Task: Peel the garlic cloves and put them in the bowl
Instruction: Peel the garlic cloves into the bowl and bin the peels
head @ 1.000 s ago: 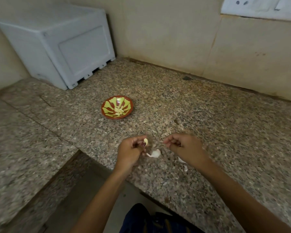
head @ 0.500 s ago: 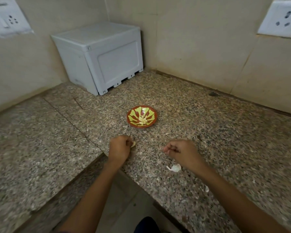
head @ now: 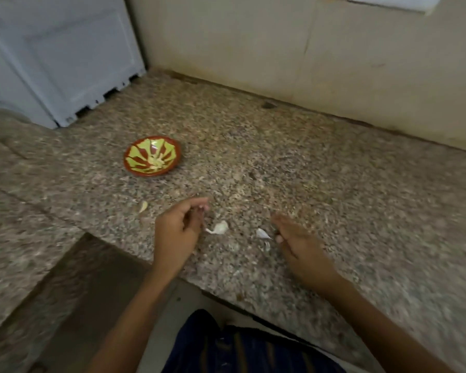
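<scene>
Lying loose on the granite counter (head: 320,170), a pale garlic clove (head: 143,206) sits at about 9 o'clock from the left hand (head: 176,232), near it, long axis tilted toward 1 o'clock. Left fingers loosely curled, holding nothing visible; right hand (head: 297,244) relaxed, well apart from it. Bowl (head: 152,155) with peeled cloves at 12 o'clock. Garlic skins (head: 219,228) between hands. Left hand is nearer.

I see a speckled granite counter (head: 293,162) carrying a red-and-green bowl (head: 135,168), a white box (head: 65,63) in its corner, a loose garlic clove (head: 143,206) and white peel scraps (head: 219,228) near its front edge
</scene>
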